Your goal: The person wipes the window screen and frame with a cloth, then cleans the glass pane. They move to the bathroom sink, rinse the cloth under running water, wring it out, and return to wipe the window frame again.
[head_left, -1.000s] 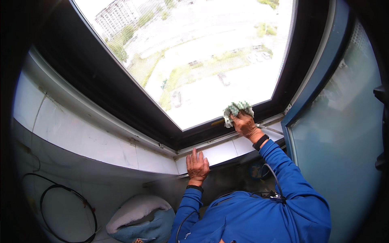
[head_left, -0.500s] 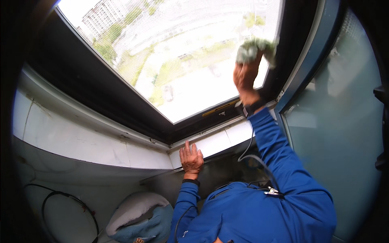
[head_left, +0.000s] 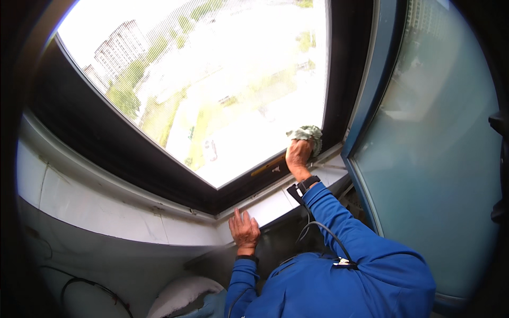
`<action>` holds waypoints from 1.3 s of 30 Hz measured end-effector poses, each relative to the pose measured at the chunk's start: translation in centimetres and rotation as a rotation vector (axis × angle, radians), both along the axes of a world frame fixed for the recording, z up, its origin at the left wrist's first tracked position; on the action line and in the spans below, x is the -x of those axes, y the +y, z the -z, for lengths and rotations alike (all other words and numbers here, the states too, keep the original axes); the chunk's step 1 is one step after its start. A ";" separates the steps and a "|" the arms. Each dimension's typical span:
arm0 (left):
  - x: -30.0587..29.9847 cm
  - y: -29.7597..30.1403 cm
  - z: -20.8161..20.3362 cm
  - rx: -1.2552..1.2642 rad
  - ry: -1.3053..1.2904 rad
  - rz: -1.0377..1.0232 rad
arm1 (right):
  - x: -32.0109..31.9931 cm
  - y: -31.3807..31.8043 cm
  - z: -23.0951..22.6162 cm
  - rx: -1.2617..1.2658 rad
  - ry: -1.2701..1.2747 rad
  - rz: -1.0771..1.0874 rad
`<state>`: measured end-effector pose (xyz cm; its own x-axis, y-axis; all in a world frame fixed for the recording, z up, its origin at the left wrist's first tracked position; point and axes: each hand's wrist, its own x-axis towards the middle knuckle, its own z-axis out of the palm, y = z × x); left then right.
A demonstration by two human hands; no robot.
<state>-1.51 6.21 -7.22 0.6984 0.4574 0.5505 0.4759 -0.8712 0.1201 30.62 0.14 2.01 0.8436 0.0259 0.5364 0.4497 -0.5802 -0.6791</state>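
Observation:
My right hand [head_left: 300, 153] grips a crumpled pale green cloth [head_left: 307, 134] at the lower right corner of the window screen [head_left: 249, 106]. The cloth lies against the mesh and the dark frame [head_left: 339, 90] beside it. My left hand [head_left: 244, 231] rests on the white tiled sill [head_left: 268, 208] below the frame's lower corner, its fingers stretched out and holding nothing. Part of the cloth is hidden behind my right hand.
An open blue-framed glass pane [head_left: 429, 175] stands to my right. A black cable [head_left: 95, 283] hangs at the lower left, near a grey and blue padded thing [head_left: 185, 294]. Another cable [head_left: 318, 224] runs from my chest toward my right wrist.
My right hand has come down with the cloth, from higher on the screen's right edge to its lower right corner. My left hand stays on the sill. The whole view has shifted.

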 end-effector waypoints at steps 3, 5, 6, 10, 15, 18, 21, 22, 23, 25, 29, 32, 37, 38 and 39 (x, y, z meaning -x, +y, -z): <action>0.0 0.0 0.0 -0.032 -0.019 0.007 | -3.6 0.7 -4.1 0.070 0.027 0.106; 0.0 0.1 0.0 -0.042 -0.026 0.014 | -3.9 0.7 -7.8 -0.093 0.147 0.070; 0.0 0.1 0.0 -0.044 -0.022 0.014 | -3.9 0.8 -10.2 -0.365 0.079 -0.006; 0.0 0.2 0.4 -0.058 -0.025 0.009 | -4.9 4.0 -21.8 -0.618 -0.337 0.098; 0.0 0.3 0.8 -0.055 -0.035 -0.004 | -8.8 3.6 -31.0 -0.457 -0.836 -0.053; 0.0 0.2 0.8 -0.045 -0.048 -0.006 | -8.3 1.5 -26.5 -0.408 -0.790 -0.189; 0.0 0.0 0.6 -0.054 -0.049 -0.015 | -5.1 0.2 -17.1 -0.362 -0.564 -0.144; 0.0 0.0 0.5 -0.057 -0.060 -0.011 | -4.0 -0.1 -14.3 -0.372 -0.377 -0.138; 0.0 0.0 0.5 -0.057 -0.062 -0.008 | -3.1 -0.4 -12.1 -0.404 -0.359 -0.140; -0.1 0.0 0.4 -0.064 -0.068 -0.002 | -1.8 -0.7 -9.5 -0.453 -0.179 -0.099; -0.2 0.1 0.6 -0.068 -0.073 -0.007 | -1.3 -2.3 -10.1 -1.318 0.479 -0.586; -0.1 0.1 0.5 -0.044 -0.076 -0.006 | -0.5 -4.7 -11.4 -1.543 0.884 -1.049; -0.2 -0.5 -1.2 0.086 -0.105 0.054 | 2.4 -6.5 -11.6 -1.570 1.072 -1.061; -0.3 -0.8 -2.0 0.118 -0.162 0.102 | 2.9 -6.7 -11.4 -1.557 1.127 -1.017; -0.7 -1.1 -2.9 0.250 -0.214 0.141 | 3.3 -6.8 -11.2 -1.557 1.156 -1.061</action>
<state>-0.77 5.14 -4.32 0.6452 0.5036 0.5745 0.2938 -0.8577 0.4219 27.27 -6.68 13.18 0.6847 0.7288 0.0041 -0.6815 0.6423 -0.3508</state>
